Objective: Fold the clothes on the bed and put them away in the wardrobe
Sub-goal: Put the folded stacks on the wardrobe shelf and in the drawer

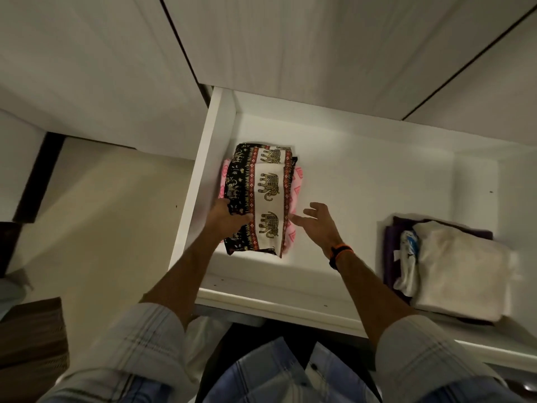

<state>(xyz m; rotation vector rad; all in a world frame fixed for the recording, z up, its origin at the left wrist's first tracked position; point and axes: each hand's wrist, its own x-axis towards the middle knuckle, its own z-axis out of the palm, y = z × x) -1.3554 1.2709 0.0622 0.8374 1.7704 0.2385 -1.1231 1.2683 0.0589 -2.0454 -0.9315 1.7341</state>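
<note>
Dim room with pale floor [96, 228], white wardrobe doors [261, 39] above an open white drawer [363, 175], folded cream-and-purple pile [453, 266] at its right, elephant-print folded cloth [261, 196] on pink garment [296, 181] at its left, left hand [229, 218] gripping the cloth's edge, right hand [316, 221] just beside it with fingers spread and relaxed

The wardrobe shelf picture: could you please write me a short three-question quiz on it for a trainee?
1. True or false: the elephant-print cloth lies on top of a pink cloth.
2. Which hand grips the elephant-print cloth? A) left hand B) right hand
3. Fill in: the second pile sits to the ____ of the elephant-print cloth on the shelf.

Key: 1 true; 2 A; 3 right.
</note>
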